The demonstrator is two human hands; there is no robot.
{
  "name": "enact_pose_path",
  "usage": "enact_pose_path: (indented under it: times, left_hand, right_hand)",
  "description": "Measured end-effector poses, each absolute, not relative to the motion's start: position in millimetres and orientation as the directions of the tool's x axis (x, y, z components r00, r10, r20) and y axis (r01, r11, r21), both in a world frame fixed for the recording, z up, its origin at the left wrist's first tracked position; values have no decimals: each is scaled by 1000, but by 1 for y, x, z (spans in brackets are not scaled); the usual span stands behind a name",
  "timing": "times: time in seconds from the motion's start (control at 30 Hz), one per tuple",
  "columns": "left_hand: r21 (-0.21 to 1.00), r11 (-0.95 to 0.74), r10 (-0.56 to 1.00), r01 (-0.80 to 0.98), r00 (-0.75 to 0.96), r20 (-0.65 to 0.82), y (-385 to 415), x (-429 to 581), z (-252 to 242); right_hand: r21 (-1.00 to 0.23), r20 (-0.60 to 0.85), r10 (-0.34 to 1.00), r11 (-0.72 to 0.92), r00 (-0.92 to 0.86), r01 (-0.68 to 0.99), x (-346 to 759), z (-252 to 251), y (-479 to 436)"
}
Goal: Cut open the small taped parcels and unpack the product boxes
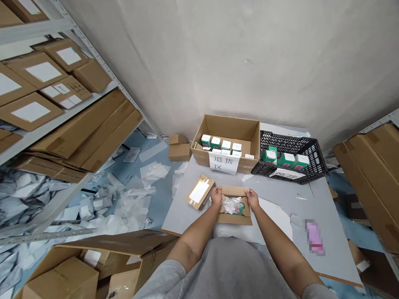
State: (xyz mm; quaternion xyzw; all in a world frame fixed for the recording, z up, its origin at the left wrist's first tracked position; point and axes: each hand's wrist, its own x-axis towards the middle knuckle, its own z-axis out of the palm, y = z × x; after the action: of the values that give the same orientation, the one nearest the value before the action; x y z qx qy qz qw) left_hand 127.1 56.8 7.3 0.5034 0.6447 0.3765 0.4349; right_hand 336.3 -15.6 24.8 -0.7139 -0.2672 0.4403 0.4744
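This looks like a parcel storeroom in a warehouse. A metal rack (40, 30) carries many labelled cartons (95, 74), and waste wrapping (132, 203) is scattered on the floor. By the far left corner of the worktop (335, 232), a box (232, 126) bears a sign (223, 162) with 退货区, "returns area". A crate (318, 157) of packets (301, 161) stands by the far right corner; an opened parcel (235, 220) is toward the near edge.

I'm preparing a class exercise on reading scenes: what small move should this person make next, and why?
Probably lift out the crumpled clear plastic wrapping with the right hand, while the left hand steadies the open brown cardboard box. Both hands hold the box's far corners, and the wrapping lies exposed inside, partly covering something green.
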Motion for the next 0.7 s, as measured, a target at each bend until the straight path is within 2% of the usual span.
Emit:
enact_pose_path:
  times: [0.07,0.13,0.27,0.37,0.5,0.57,0.7]
  left_hand:
    - [900,263,962,347,-164,-218,54,126,8]
    - [893,233,970,386,-158,-185,53,125,12]
    - [814,-50,998,579,65,15,46,120,23]
    - [679,-198,975,707,217,58,35,115,28]
    - [574,-385,901,723,430,62,23,107,26]
    - [551,-425,876,718,480,50,22,102,24]
    - [514,-464,852,722,522,35,22,97,21]
  right_hand:
    - [-857,-347,760,-495,550,144,338,23,-15]
    - [-796,-284,740,-537,609,281,341,25,-14]
    - [-666,-143,827,-487,544,565,339,39,-14]
    - [-513,-103,889,-432,447,741,332,48,-23]
    - [-400,-94,960,-280,265,873,324,53,-37]
    - [-367,-111,975,-218,191,904,321,52,-43]
    - [-323,-178,972,-204,153,924,320,50,-47]
